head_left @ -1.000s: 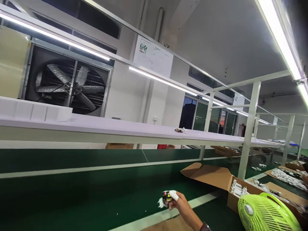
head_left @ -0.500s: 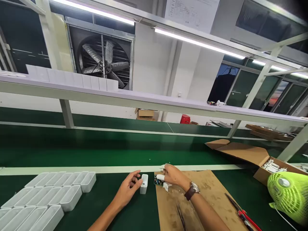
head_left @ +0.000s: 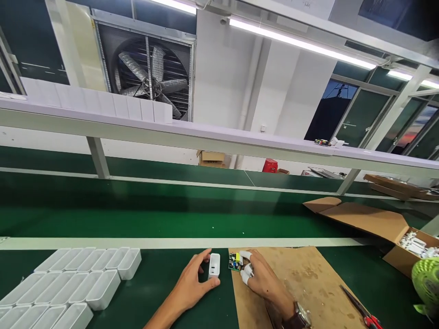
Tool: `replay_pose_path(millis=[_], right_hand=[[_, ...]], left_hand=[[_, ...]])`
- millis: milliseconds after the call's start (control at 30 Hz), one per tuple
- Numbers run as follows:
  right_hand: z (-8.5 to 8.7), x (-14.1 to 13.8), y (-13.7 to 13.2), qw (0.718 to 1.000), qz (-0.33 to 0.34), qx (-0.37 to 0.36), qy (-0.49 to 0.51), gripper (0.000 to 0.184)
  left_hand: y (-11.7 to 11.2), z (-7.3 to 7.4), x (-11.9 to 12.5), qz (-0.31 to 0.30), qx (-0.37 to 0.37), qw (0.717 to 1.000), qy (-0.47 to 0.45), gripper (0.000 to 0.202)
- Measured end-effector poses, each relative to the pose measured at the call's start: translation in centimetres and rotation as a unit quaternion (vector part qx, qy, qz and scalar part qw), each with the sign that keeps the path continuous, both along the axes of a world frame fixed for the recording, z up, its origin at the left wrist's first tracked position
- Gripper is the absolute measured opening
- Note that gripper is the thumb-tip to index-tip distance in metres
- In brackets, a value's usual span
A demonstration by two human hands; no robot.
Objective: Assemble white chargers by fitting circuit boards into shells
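A white plastic charger case (head_left: 214, 265) stands on the green bench with its slotted end up. My left hand (head_left: 192, 281) curves round it, the thumb at its near side and the fingertips at its far edge. To the right, my right hand (head_left: 262, 276), with white finger covers, grips a small circuit board (head_left: 235, 262) carrying a yellow part and other components. The board is at the left edge of the brown cardboard sheet (head_left: 302, 274). A dark slim tool, mostly hidden, lies beneath my right forearm.
Rows of white open cases (head_left: 103, 290) sit at left. On the right are a red-handled tool (head_left: 363, 308), a cardboard box (head_left: 394, 249) of white parts and a green fan (head_left: 427, 285). A shelf (head_left: 206, 137) crosses above the bench.
My left hand has come round the case, its thumb now in front. My right hand has turned the board so its components show. The view has shifted slightly.
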State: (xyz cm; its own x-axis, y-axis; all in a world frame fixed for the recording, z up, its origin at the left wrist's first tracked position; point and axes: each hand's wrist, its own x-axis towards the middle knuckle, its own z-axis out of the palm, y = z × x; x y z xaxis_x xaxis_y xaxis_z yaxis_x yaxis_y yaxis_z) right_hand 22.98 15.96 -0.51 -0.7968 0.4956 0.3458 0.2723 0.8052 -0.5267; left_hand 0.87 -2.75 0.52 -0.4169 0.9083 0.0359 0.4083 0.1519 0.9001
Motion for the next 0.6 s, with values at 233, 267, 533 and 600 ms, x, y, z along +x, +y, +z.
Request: replay_pose_path(millis=[233, 267, 533, 600], right_hand=[[1.9, 0.5, -4.0, 0.987, 0.010, 0.035, 0.160, 0.061], [2.5, 0.4, -4.8, 0.984, 0.020, 0.053, 0.171, 0.062], [4.4, -0.7, -7.0, 0.946, 0.040, 0.220, 0.236, 0.058], [4.0, -0.6, -6.6, 0.949, 0.031, 0.207, 0.234, 0.058]], left_hand=[[0.0, -0.1, 0.0, 0.008, 0.048, 0.999, -0.001, 0.066], [0.0, -0.1, 0.0, 0.008, 0.065, 0.998, -0.002, 0.064], [-0.7, -0.4, 0.3, -0.035, 0.049, 0.998, 0.011, 0.079], [-0.9, -0.6, 0.3, -0.057, 0.050, 0.997, 0.009, 0.089]])
